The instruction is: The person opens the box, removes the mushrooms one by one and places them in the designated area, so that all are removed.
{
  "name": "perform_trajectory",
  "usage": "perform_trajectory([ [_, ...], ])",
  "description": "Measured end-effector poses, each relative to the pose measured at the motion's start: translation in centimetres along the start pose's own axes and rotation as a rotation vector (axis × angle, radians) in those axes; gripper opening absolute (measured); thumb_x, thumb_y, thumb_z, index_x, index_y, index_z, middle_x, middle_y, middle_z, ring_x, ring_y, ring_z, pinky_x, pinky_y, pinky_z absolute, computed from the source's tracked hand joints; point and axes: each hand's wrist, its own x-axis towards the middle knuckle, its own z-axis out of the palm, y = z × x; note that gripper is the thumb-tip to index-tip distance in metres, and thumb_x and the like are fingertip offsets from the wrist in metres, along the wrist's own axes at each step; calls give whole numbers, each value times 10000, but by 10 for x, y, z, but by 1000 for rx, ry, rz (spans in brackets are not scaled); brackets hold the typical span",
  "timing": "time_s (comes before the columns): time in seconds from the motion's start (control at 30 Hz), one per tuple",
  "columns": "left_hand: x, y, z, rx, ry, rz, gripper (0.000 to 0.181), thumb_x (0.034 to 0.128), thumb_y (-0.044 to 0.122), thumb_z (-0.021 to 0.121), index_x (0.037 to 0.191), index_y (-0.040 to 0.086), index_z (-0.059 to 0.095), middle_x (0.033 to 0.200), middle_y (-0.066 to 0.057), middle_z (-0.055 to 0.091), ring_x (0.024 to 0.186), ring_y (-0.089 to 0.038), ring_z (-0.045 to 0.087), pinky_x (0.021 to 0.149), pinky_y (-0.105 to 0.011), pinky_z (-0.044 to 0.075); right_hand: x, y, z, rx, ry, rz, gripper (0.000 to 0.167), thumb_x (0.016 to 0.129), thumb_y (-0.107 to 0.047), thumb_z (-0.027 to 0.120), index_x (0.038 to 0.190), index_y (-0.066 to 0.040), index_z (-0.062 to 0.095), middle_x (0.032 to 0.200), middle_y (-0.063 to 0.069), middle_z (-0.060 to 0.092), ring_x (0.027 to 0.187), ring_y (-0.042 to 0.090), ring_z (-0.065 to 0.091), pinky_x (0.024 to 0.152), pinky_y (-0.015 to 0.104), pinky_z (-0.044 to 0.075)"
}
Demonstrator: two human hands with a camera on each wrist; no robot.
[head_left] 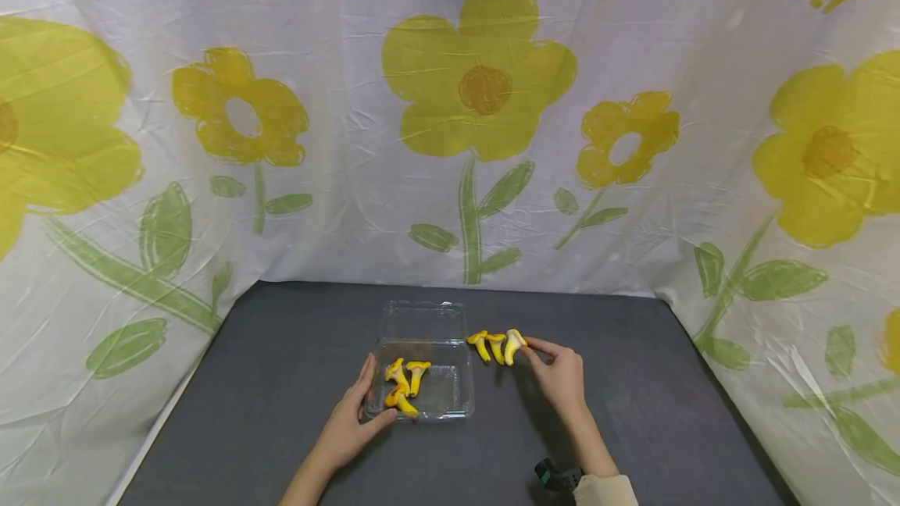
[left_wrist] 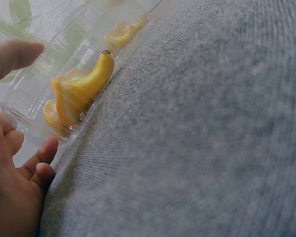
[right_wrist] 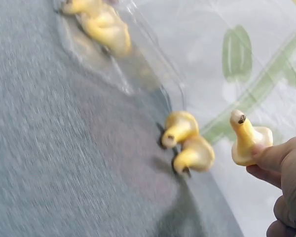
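A clear plastic clamshell box (head_left: 460, 404) lies on the dark table, its lid (head_left: 424, 320) tipped back behind it. Inside are several yellow mushrooms (head_left: 417, 377), grouped to the left. My left hand (head_left: 344, 424) holds the box at its near left corner, thumb along the front and fingers down the left side. To the right of the box, my right hand (head_left: 558, 373) pinches a yellow mushroom (right_wrist: 244, 143) between thumb and finger, off the table in the right wrist view. Two more mushrooms (right_wrist: 192, 153) rest on the table between that one and the box.
The dark grey table (head_left: 633, 412) runs back to a white curtain (head_left: 351, 217) painted with yellow flowers, which also hangs along both sides. A black band (head_left: 558, 476) is on the right wrist, beside a beige sleeve (head_left: 606, 490).
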Motion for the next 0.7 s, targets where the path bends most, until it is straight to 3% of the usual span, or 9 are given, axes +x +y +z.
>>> perform_trajectory([
  [0.17, 0, 0, -1, 2, -7, -10, 1050, 926, 395, 831, 1720, 186, 178, 999, -18, 500, 748, -123, 355, 665, -254, 348, 6, 11, -2, -18, 12, 11, 174, 899, -184, 877, 1064, -129, 871, 1030, 117, 811, 373, -1, 247, 417, 221, 297],
  [0.27, 0, 0, -1, 3, -5, -6, 1046, 926, 400, 830, 1718, 175, 185, 1308, -60, 587, 750, -122, 361, 656, -255, 351, 9, 17, -1, -25, 3, 24, 174, 906, -177, 870, 1072, -123, 869, 1035, 121, 810, 385, 20, 254, 424, 234, 300],
  [0.37, 0, 0, 0, 4, -3, -2, 1043, 925, 402, 830, 1716, 167, 192, 1639, -99, 420, 756, -124, 369, 651, -252, 354, 11, 23, 1, -47, -4, 19, 182, 906, -163, 866, 1079, -106, 864, 1037, 136, 807, 392, 23, 259, 436, 242, 314],
  [0.43, 1, 1, -1, 7, -5, -6, 1045, 926, 411, 827, 1717, 167, 189, 1705, -102, 327, 759, -129, 368, 650, -251, 351, 13, 27, 3, -70, -8, 7, 190, 902, -160, 867, 1080, -95, 862, 1039, 143, 805, 399, 26, 260, 463, 243, 329],
  [0.53, 1, 2, -1, 7, -10, -15, 1051, 924, 421, 825, 1719, 169, 184, 1677, -105, 364, 756, -138, 360, 646, -257, 344, 15, 33, 5, -100, -23, -12, 192, 898, -142, 866, 1080, -82, 859, 1044, 151, 804, 414, 77, 296, 504, 266, 358],
  [0.57, 1, 2, -1, 11, -10, -19, 1053, 924, 428, 823, 1719, 172, 182, 1637, -101, 417, 750, -138, 356, 646, -257, 342, 16, 35, 6, -109, -31, -16, 194, 896, -142, 867, 1082, -84, 859, 1045, 145, 805, 434, 92, 381, 536, 274, 397],
  [0.63, 1, 3, -1, 9, -11, -25, 1056, 922, 428, 825, 1721, 181, 179, 1459, -82, 539, 747, -137, 355, 649, -258, 342, 17, 38, 8, -113, -54, -16, 194, 903, -145, 861, 1091, -94, 859, 1051, 131, 807, 518, 165, 565, 591, 324, 470],
  [0.7, 1, 3, -1, 11, -9, -29, 1057, 920, 427, 827, 1721, 190, 179, 1245, -47, 575, 744, -134, 356, 651, -256, 342, 18, 41, 10, -104, -74, -16, 198, 910, -144, 854, 1103, -101, 857, 1060, 121, 808, 724, 258, 729, 701, 407, 568],
])
